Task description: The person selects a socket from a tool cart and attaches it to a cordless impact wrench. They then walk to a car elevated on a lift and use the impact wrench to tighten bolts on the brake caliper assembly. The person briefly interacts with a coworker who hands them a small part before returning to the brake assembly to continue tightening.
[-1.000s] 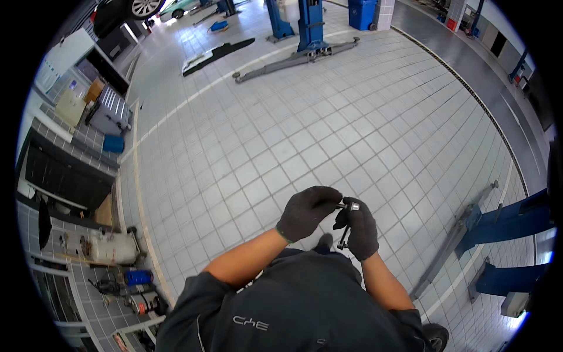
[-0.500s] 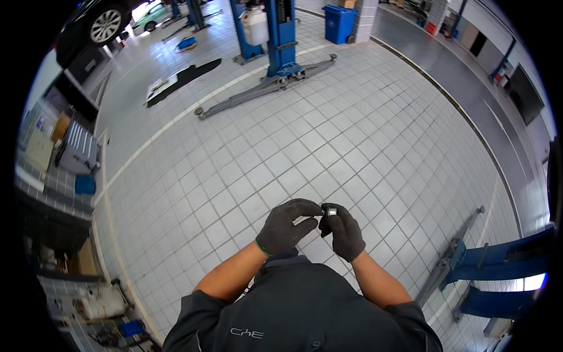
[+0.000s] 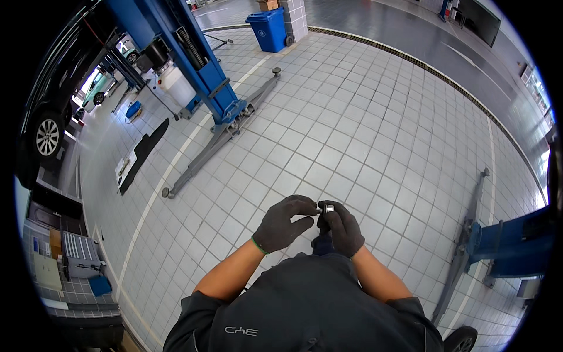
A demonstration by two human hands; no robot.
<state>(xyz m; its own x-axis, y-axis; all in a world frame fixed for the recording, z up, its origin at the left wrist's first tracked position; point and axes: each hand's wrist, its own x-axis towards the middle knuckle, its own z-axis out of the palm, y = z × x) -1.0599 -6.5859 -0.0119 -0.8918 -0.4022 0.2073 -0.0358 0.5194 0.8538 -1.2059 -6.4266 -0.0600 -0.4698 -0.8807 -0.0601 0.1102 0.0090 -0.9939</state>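
Both of my hands wear dark grey work gloves and are held in front of my body, close together. My right hand is closed around a small silver, cylindrical metal piece that looks like a socket; its bright end shows between thumb and fingers. From its left side a short dark stub sticks out. My left hand reaches toward that stub, with the fingertips touching or nearly touching it. A gap shows between the left thumb and the fingers.
A blue lift post with grey lift arms stands ahead left, another blue post at right. A blue wheeled bin stands beside a tiled pillar. A black car and a grey tool cabinet are at left.
My view has swung to the right, so the lift post and bin have shifted left in the picture. Part of a tyre now shows at lower right. My hands stay together around the metal piece.
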